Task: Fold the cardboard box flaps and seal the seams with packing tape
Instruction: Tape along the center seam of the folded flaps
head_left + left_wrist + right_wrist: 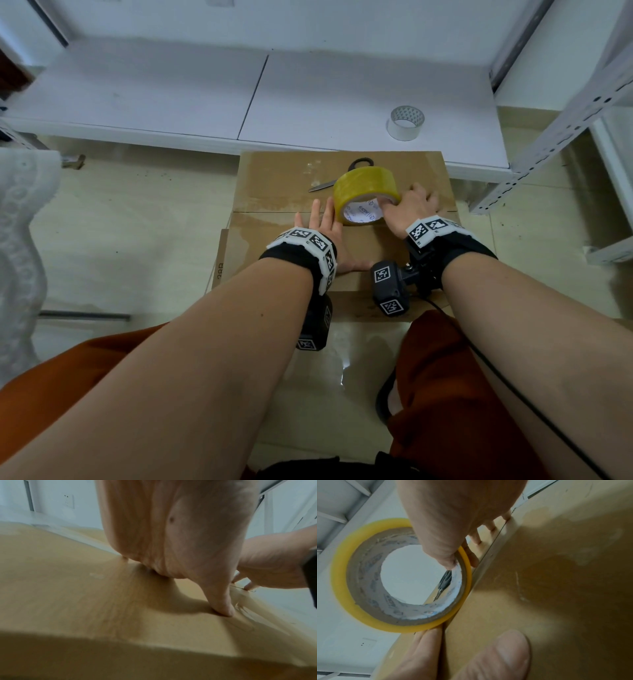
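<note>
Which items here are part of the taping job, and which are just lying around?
In use:
- box
- yellow tape, thumb of right hand hooked in its core
- left hand, flat on the box
- scissors, on the box for cutting

Idle:
- white tape on the shelf

The packing tape roll [365,192] is showing glossy yellow with a white, blue-printed core, sitting on the brown cardboard box [281,181]. Black-and-white checkered markers are covering both wristbands [308,241], and the scissors [342,174] are showing black handles.
</note>
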`<state>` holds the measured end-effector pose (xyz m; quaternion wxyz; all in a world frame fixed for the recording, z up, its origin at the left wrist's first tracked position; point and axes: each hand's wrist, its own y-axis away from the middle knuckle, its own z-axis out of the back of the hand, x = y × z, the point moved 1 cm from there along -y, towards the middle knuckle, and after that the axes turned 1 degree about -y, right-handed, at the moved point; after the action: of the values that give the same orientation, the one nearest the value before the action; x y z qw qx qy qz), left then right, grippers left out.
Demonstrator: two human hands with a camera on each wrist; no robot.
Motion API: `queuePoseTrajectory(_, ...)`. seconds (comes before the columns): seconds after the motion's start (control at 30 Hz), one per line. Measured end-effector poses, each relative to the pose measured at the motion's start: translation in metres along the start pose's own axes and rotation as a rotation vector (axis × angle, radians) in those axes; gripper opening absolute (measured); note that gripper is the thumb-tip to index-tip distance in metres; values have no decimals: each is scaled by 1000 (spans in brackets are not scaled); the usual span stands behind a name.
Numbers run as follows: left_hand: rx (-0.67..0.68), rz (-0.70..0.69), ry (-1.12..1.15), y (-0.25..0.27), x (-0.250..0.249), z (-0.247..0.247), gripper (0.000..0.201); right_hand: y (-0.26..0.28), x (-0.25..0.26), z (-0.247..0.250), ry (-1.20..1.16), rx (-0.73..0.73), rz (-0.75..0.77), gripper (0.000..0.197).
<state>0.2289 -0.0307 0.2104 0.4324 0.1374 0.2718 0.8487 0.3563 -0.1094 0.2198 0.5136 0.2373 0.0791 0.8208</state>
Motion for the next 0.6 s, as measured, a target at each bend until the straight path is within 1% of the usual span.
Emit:
queuePoseTrajectory(0.1,-10,0,20,0,0,-1,124,3,-1,3,-27,-3,15,55)
queuePoseTrajectory(0.2,-18,-4,25,1,0,-1,125,3,-4,5,-122,-16,-17,46)
queuePoseTrajectory(0.3,-22,-9,33,-1,-1,-3,129,5,-10,9,-146,-19,-35,50)
queuePoseTrajectory(0.37,-24,-9,47,-2,0,-4,132,9,-12,13,-148,-13,-39,46)
queuePoseTrajectory(0.47,-18,-8,47,-2,0,-3,132,8,-15,15,-161,-33,-24,38)
queuePoseTrajectory(0.6,-12,-4,41,-2,-1,-2,130,10,-14,14,-176,-49,20,34)
